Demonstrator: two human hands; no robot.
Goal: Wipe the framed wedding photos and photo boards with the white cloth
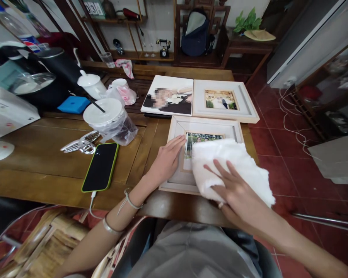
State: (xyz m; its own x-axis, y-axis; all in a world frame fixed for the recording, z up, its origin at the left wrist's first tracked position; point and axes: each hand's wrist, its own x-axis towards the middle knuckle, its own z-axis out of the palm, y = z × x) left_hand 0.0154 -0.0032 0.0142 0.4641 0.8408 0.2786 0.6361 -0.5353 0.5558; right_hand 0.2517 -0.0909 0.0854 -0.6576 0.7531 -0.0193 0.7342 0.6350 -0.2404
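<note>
A white picture frame [205,126] with a small photo lies on the wooden table [46,154] right in front of me. My left hand [165,160] rests flat on the frame's left side, fingers stretched out. My right hand [234,189] presses a white cloth [234,162] down on the frame's right half, fingers spread over the cloth. The cloth hides most of the photo.
Behind lie another white frame [224,100] and a frameless photo print [168,96]. To the left are a phone in a green case [101,166], a hair clip [79,144], a lidded cup in a plastic bag [107,119], a blue box [74,104] and a white box [7,112].
</note>
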